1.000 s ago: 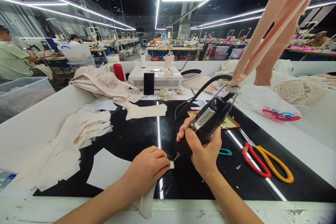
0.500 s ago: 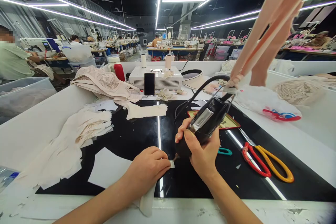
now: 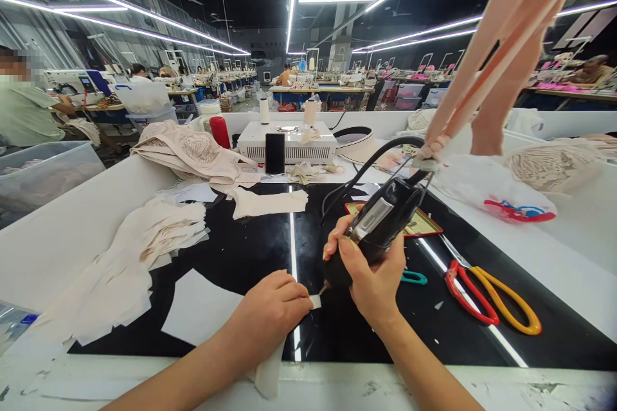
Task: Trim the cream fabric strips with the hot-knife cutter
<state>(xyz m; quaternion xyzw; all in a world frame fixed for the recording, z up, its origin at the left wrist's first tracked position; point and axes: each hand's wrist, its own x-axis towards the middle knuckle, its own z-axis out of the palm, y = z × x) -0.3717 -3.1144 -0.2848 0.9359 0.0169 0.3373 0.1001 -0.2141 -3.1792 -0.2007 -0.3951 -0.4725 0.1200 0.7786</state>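
My right hand (image 3: 373,276) is wrapped round a black corded handheld power tool (image 3: 385,212) that slants downward. Its thin metal tip meets the end of a narrow pale fabric strip (image 3: 315,302), or sits just beside it; I cannot tell which. Curled fingers of my left hand (image 3: 270,314) press that strip onto the black work surface (image 3: 347,337), covering most of it. Below my left forearm hangs a pale fabric end (image 3: 268,372), over the table's front edge. Next to the left hand lies a white flat sheet (image 3: 200,308). Pinkish fabric bands (image 3: 501,51) tie the tool from above.
Scissors (image 3: 491,295) with red and yellow handles lie at right, near a teal-handled tool (image 3: 413,277) and a shallow tray (image 3: 424,223). Beige fabric pieces (image 3: 130,257) pile up at left. Behind stand a white box (image 3: 250,144) and a phone (image 3: 275,154). The tool's black cable (image 3: 359,173) arcs behind it.
Both hands and the tool stay nearly in place. The tool's tip shows a little more clearly at the strip's end, and the view has shifted slightly.
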